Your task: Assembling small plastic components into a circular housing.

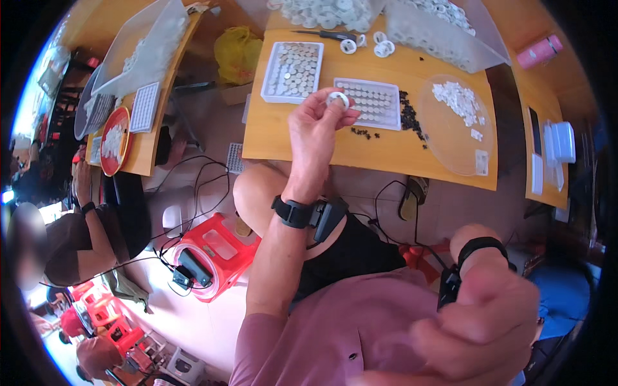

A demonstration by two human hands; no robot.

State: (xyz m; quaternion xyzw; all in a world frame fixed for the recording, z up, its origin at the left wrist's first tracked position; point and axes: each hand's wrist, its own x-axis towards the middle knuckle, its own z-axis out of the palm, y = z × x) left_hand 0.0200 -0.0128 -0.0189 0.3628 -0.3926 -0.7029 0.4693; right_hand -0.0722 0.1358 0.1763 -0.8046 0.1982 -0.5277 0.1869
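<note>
My left hand (315,119) is closed in a pinch on a small round white plastic part (338,100) with a hole, held over the near side of the table. Just beyond it lies a white tray (386,124) with rows of round silvery discs. To its left stands a shallow white box (264,90) holding many loose discs of the same look. My right hand (476,315) is raised close to the camera at the lower right, away from the table. Motion smears its fingers, so what they hold, if anything, does not show.
Small black pieces (410,116) lie scattered beside the tray. White bits sit on a clear round sheet (444,151) at the right. Plastic bins (444,51) of white parts, a screwdriver (328,34) and loose white rings (384,48) fill the back. Cables (199,186) cross the floor; a person (96,238) sits left.
</note>
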